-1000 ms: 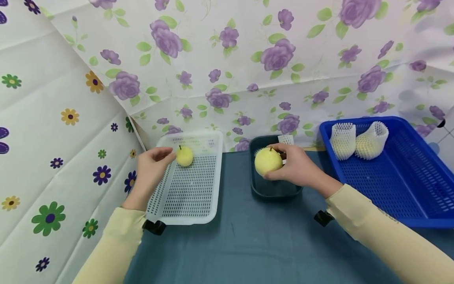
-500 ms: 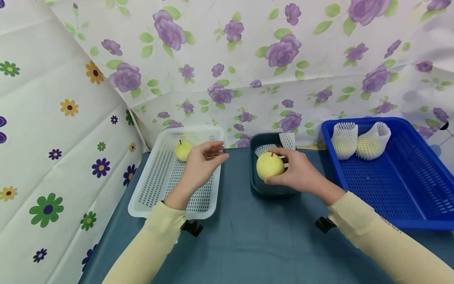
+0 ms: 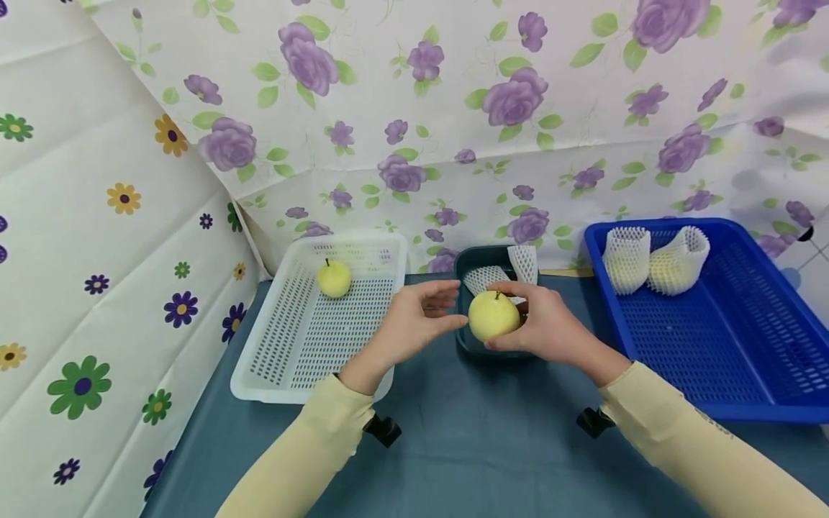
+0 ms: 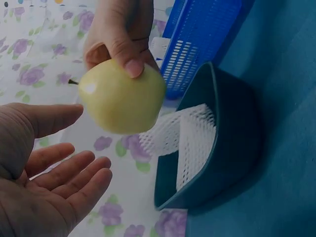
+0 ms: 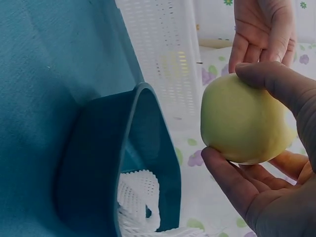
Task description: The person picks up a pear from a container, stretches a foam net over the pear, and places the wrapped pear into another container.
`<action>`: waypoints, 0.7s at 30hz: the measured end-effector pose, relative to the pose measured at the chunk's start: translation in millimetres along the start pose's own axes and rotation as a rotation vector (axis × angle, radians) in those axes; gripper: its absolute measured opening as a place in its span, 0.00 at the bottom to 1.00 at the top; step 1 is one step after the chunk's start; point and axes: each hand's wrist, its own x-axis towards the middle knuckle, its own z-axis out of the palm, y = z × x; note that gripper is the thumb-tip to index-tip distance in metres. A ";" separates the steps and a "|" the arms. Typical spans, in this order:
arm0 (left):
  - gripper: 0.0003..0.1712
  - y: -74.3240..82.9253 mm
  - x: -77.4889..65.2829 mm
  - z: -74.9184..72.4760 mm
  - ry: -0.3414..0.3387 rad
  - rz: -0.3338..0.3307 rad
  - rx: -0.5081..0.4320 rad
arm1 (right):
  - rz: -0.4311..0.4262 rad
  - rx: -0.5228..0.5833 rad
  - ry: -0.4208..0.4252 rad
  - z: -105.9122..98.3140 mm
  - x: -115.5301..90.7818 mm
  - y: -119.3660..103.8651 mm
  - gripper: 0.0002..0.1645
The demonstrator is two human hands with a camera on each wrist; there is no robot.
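Two hands face each other across one pale yellow pear (image 3: 494, 316) in the head view: the right hand (image 3: 550, 327) holds it up over a dark green bin (image 3: 482, 257), while the left hand (image 3: 414, 316) reaches beside it, palm turned towards the fruit. That pose suggests the step in hand is a handover from right to left, and the next move would call for the left fingers to come round the pear before the right ones let go. White foam nets (image 3: 487, 278) lie in the bin; a second pear (image 3: 334, 279) sits in the white basket (image 3: 350, 327), and two netted fruits (image 3: 627, 262) are in the blue basket (image 3: 693, 352) on the right of the counter (image 3: 466, 453). The left wrist view shows the left grip well spread, thumb parted from loosely extended fingers, with nothing in it; a narrow gap seems to separate thumb tip and pear, though the dim picture leaves light contact possible. In the right wrist view, the right grip is closed to the pear's width, thumb on one side, fingers on the other.
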 end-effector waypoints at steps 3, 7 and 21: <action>0.32 0.4 0.8 6.5 -0.057 0.001 0.015 | -0.013 0.006 0.005 3.0 -2.6 3.1 0.51; 0.34 1.7 0.4 12.7 -0.108 -0.001 0.047 | -0.040 0.015 0.009 7.1 -5.3 6.4 0.51; 0.39 -5.9 -1.2 27.6 -0.178 -0.081 0.044 | -0.038 0.040 0.018 17.7 -16.6 10.4 0.52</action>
